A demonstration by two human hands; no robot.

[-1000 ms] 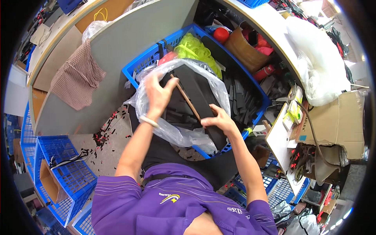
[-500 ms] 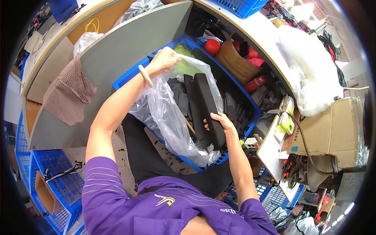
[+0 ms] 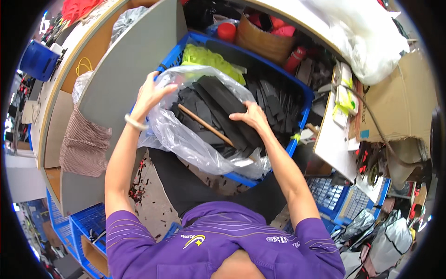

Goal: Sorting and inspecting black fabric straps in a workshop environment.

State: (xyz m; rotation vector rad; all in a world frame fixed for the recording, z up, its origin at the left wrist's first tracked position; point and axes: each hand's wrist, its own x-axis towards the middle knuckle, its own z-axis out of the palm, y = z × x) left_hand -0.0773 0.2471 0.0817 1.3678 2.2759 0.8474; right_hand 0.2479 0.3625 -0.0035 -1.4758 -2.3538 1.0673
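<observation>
A clear plastic bag (image 3: 174, 142) lies with its mouth spread inside a blue crate (image 3: 302, 90). Flat black strips (image 3: 217, 95) fill it, and a brown wooden stick (image 3: 204, 123) rests across them. My left hand (image 3: 151, 96) is at the bag's left rim, thumb held away from the fingers, gripping nothing that I can see. On the bag's right side, my right hand (image 3: 252, 117) lies against the long black strips, its thumb and fingers apart. Neon yellow material (image 3: 211, 61) sits at the crate's far end, and more black strips (image 3: 274, 100) lie along its right.
A grey panel (image 3: 134, 65) with a checked cloth (image 3: 87, 144) borders the left. Beyond the crate are a red round object (image 3: 226, 32) and a cardboard drum (image 3: 262, 39). At right stand a cardboard box (image 3: 399, 102) and a white board (image 3: 332, 144). Black scraps litter the floor.
The long black piece that my right hand held upright now lies in the bag, and that hand has loosened. My left hand has released the bag's gathered edge, leaving its mouth wider.
</observation>
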